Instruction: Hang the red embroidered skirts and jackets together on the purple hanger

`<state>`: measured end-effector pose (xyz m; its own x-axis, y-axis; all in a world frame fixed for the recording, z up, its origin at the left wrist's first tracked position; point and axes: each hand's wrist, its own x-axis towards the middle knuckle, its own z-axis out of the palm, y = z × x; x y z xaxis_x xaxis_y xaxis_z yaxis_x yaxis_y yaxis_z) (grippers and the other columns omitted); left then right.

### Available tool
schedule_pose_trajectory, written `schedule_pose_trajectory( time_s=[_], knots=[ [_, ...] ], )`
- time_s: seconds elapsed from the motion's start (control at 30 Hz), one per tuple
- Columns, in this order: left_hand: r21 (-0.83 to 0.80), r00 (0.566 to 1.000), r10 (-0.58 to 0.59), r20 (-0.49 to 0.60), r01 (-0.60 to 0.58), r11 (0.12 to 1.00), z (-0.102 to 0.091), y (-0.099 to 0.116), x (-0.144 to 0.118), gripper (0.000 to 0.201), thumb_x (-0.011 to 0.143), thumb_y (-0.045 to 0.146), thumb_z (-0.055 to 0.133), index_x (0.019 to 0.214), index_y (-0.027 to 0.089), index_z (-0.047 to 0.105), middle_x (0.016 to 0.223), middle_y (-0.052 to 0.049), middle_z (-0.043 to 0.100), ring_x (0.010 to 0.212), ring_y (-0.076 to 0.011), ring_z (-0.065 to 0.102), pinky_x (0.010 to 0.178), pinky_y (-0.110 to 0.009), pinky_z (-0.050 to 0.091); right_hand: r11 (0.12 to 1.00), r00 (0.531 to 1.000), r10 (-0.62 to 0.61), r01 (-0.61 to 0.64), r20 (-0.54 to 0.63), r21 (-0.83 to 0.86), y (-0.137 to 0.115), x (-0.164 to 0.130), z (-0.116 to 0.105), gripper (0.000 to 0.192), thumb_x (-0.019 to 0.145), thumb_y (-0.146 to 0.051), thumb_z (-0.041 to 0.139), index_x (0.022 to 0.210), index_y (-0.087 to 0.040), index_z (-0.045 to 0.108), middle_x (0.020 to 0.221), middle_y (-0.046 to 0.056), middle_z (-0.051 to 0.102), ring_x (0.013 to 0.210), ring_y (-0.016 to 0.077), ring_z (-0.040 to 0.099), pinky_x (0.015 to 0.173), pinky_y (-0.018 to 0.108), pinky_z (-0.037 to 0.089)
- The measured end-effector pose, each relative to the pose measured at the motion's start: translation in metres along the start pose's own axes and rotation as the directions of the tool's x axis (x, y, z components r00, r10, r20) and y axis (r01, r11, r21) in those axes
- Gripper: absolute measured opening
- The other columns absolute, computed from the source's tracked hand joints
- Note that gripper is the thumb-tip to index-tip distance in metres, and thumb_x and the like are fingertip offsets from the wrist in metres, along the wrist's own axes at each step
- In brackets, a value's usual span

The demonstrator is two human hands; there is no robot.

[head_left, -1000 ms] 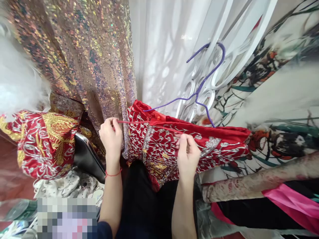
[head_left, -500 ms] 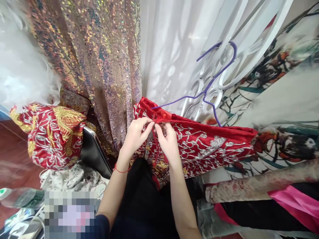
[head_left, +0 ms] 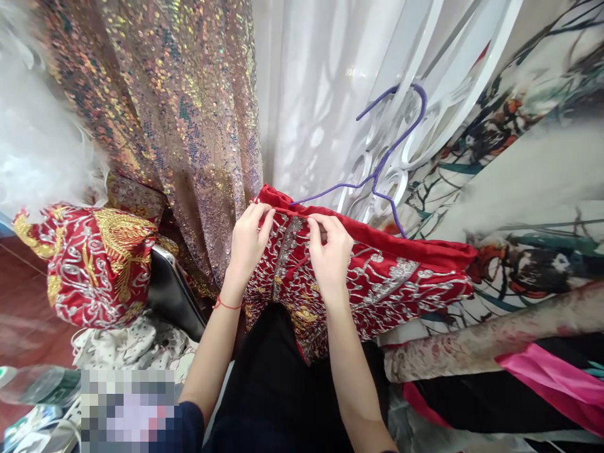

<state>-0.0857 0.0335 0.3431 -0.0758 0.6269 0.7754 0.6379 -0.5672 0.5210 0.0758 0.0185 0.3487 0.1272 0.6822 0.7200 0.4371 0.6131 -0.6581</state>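
A red garment with silver and gold embroidery (head_left: 387, 277) spreads across the middle, a purple hanger (head_left: 377, 173) inside its red top band. My left hand (head_left: 248, 242) pinches that band near its left end, thumb against fingers. A short way to the right, my right hand (head_left: 330, 251) pinches the same edge between thumb and forefinger. The stretch of band between the hands lies fairly straight. The garment's lower part falls over my dark-clothed legs.
A red and gold embroidered bundle (head_left: 104, 264) sits at left beside a black chair back (head_left: 174, 292). Sequinned cloth (head_left: 189, 126) hangs behind. A plastic bottle (head_left: 42, 385) lies lower left. Rolled fabric (head_left: 491, 333) and pink cloth (head_left: 557, 384) are at right.
My hands have moved apart along the band; they were close together at one spot. The band's open gap between them has closed up and lies flatter. The view has shifted slightly.
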Motion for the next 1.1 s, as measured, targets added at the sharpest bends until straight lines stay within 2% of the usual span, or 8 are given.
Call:
schedule_pose_trajectory(
  time_s=[0.17, 0.3, 0.4, 0.5, 0.7, 0.87, 1.0, 1.1],
  knots=[
    [-0.488, 0.986, -0.144, 0.086, 0.167, 0.857, -0.004, -0.005, -0.009, 0.01, 0.099, 0.033, 0.05, 0.106, 0.027, 0.055, 0.07, 0.005, 0.051, 0.049, -0.0083, 0.042, 0.051, -0.022, 0.036, 0.997, 0.994, 0.077, -0.075, 0.078, -0.022, 0.004, -0.003, -0.017, 0.028, 0.099, -0.029, 0.046, 0.093, -0.018, 0.071, 0.078, 0.003, 0.07, 0.067, 0.0151, 0.061, 0.07, 0.029, 0.048],
    [-0.196, 0.991, 0.002, 0.135, 0.025, 0.98, -0.02, -0.01, -0.015, 0.021, 0.091, 0.025, 0.056, 0.074, 0.021, 0.068, 0.07, 0.0, 0.057, 0.06, -0.0111, 0.049, 0.058, -0.027, 0.037, 0.989, 0.947, 0.131, -0.104, 0.294, -0.105, 0.007, -0.001, -0.03, 0.015, 0.091, -0.025, 0.06, 0.086, -0.02, 0.073, 0.065, -0.002, 0.063, 0.057, 0.012, 0.052, 0.062, 0.027, 0.04],
    [0.108, 0.992, 0.001, -0.129, 0.013, 0.994, -0.019, -0.011, -0.016, 0.018, 0.087, 0.026, 0.064, 0.074, 0.02, 0.075, 0.066, 0.001, 0.059, 0.059, -0.01, 0.047, 0.058, -0.027, 0.034, 0.996, 0.85, 0.083, -0.08, 0.52, -0.027, 0.006, -0.001, -0.034, 0.008, 0.085, -0.021, 0.068, 0.085, -0.022, 0.076, 0.068, -0.003, 0.066, 0.056, 0.0103, 0.049, 0.059, 0.025, 0.039],
    [-0.107, 0.945, -0.096, -0.313, 0.065, 0.992, -0.01, -0.007, -0.015, 0.016, 0.09, 0.032, 0.066, 0.087, 0.022, 0.079, 0.072, 0.0, 0.065, 0.058, -0.0095, 0.045, 0.055, -0.026, 0.032, 0.98, 0.845, 0.002, -0.108, 0.535, 0.167, -0.001, 0.0, -0.032, 0.01, 0.085, -0.023, 0.07, 0.088, -0.021, 0.079, 0.078, -0.001, 0.072, 0.059, 0.0102, 0.051, 0.059, 0.025, 0.041],
    [-0.531, 0.991, -0.056, 0.12, 0.112, 0.84, -0.014, 0.01, -0.008, 0.016, 0.079, 0.04, 0.08, 0.075, 0.024, 0.079, 0.079, -0.003, 0.067, 0.073, -0.0143, 0.059, 0.066, -0.028, 0.046, 0.965, 0.959, -0.086, 0.013, 0.271, 0.261, -0.009, 0.006, -0.027, 0.015, 0.09, -0.022, 0.066, 0.094, -0.02, 0.08, 0.082, 0.002, 0.073, 0.064, 0.0113, 0.057, 0.062, 0.025, 0.048],
    [-0.461, 0.929, -0.076, 0.363, 0.25, 0.852, -0.029, 0.02, -0.003, 0.022, 0.071, 0.039, 0.087, 0.077, 0.021, 0.077, 0.078, -0.001, 0.06, 0.068, -0.0114, 0.051, 0.06, -0.025, 0.039, 0.937, 0.869, -0.348, 0.339, 0.352, 0.09, 0.001, 0.014, -0.027, 0.021, 0.098, -0.026, 0.058, 0.103, -0.022, 0.079, 0.087, 0.003, 0.068, 0.072, 0.0117, 0.06, 0.069, 0.026, 0.051],
    [-0.374, 0.894, -0.059, 0.444, 0.244, 0.895, -0.035, 0.02, 0.0, 0.023, 0.073, 0.039, 0.085, 0.079, 0.02, 0.074, 0.079, 0.0, 0.06, 0.069, -0.0113, 0.049, 0.061, -0.025, 0.038, 0.833, 0.759, -0.494, 0.554, 0.424, -0.02, 0.004, 0.017, -0.023, 0.026, 0.102, -0.03, 0.052, 0.108, -0.024, 0.077, 0.09, 0.002, 0.066, 0.066, 0.009, 0.056, 0.059, 0.023, 0.046],
    [-0.41, 0.879, -0.083, 0.47, 0.301, 0.861, -0.035, 0.02, 0.001, 0.025, 0.072, 0.04, 0.085, 0.078, 0.018, 0.074, 0.081, -0.001, 0.065, 0.074, -0.0129, 0.055, 0.068, -0.026, 0.043, 0.767, 0.73, -0.54, 0.632, 0.418, -0.114, 0.003, 0.015, -0.017, 0.028, 0.103, -0.028, 0.048, 0.107, -0.022, 0.075, 0.09, 0.002, 0.067, 0.065, 0.0083, 0.058, 0.055, 0.021, 0.045]
  ],
)
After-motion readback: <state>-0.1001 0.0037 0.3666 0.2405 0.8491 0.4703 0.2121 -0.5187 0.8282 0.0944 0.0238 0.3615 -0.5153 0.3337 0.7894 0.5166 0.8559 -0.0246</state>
